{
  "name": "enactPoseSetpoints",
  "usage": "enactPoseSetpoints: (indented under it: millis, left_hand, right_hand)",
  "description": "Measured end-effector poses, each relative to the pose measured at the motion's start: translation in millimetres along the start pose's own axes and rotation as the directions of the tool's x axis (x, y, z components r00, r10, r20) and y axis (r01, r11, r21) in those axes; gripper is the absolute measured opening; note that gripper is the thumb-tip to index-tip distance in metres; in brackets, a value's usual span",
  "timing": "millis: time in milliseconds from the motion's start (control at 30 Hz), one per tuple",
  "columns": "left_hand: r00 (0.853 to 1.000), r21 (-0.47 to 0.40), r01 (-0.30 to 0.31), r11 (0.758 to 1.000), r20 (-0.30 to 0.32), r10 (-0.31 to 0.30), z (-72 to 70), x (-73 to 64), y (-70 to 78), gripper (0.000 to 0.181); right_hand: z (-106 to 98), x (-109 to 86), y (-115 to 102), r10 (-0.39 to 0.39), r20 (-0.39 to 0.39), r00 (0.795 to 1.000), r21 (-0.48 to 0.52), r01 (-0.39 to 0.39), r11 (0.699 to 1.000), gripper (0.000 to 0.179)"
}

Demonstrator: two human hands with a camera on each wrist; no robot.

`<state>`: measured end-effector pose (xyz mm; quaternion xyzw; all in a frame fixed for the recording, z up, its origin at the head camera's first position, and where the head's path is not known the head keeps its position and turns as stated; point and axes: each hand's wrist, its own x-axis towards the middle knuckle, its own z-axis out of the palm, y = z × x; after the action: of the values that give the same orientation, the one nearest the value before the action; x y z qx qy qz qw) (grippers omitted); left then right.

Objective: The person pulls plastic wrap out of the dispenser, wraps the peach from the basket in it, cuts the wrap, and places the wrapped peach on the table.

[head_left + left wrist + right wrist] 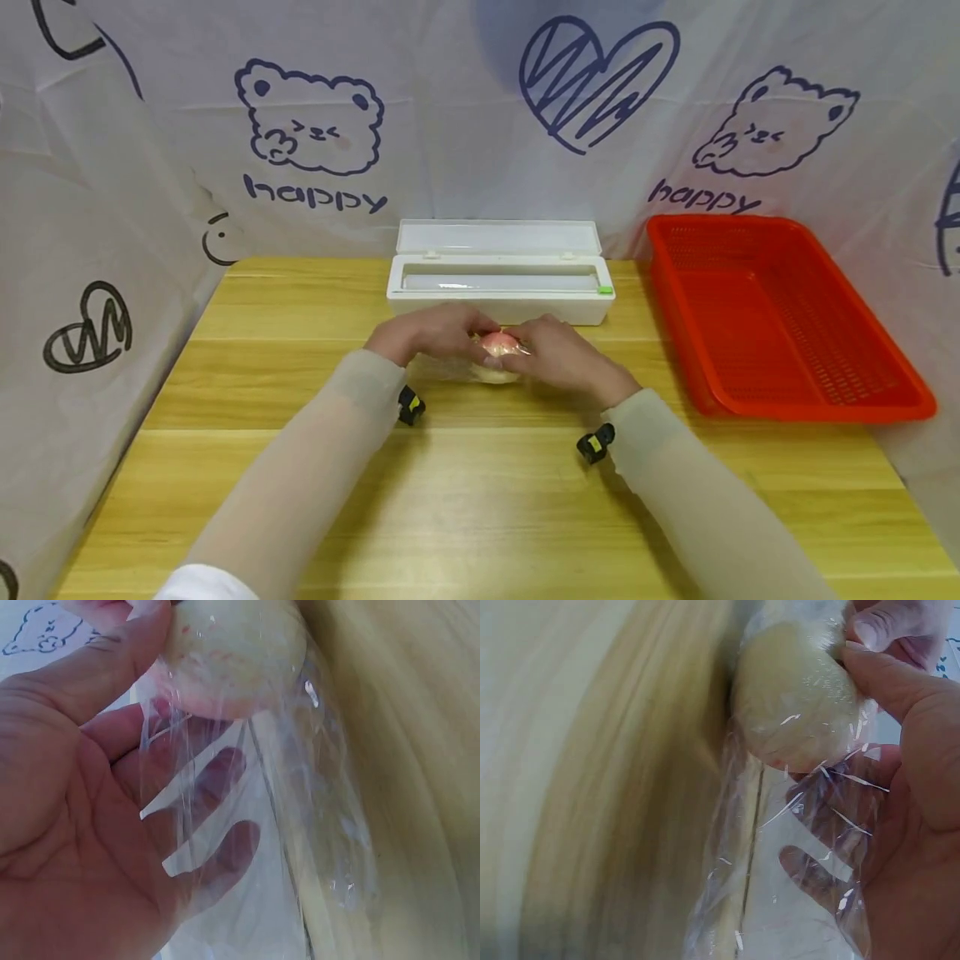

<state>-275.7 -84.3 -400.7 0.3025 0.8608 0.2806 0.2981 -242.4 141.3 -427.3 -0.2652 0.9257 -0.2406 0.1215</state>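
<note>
A peach point(498, 344), pale yellow with a pink blush, sits near the middle of the wooden table between both hands. Clear cling film point(330, 802) covers it, and loose folds trail off on either side. My left hand point(444, 333) pinches the film at the fruit's left edge, thumb against the peach; its other fingers spread behind the sheet in the left wrist view. From the right, my right hand point(564, 357) pinches the film at the peach, its thumb close to the left thumb. Its lower fingers show through the film in the right wrist view.
Just behind the hands stands a white cling film dispenser point(501, 310), lid raised, a roll inside and a green slider at its right end. A red plastic basket point(720, 392) stands at the right. Printed white cloth point(450, 125) hangs behind the table.
</note>
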Motion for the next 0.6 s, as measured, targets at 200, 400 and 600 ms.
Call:
enactPoseSetpoints:
  millis: [200,400,600]
  left_hand:
    - [0.998,-0.087,0.069,0.994,0.007,-0.068,-5.1,-0.5,-3.0,0.048]
    - [0.995,-0.130,0.094,0.987,0.038,-0.090,-8.1,1.5,-5.5,0.042]
    - [0.996,-0.097,0.091,0.991,0.032,-0.088,-6.7,-0.1,-2.5,0.041]
  right_hand:
    - [-3.7,2.7,3.3,0.055,0.060,0.997,0.142,-0.063,0.988,0.049]
    - [-3.1,6.3,6.1,0.075,0.065,0.995,0.218,-0.087,0.972,0.047]
    - [-4.9,6.8,2.1,0.125,0.115,0.985,0.249,-0.151,0.957,0.057]
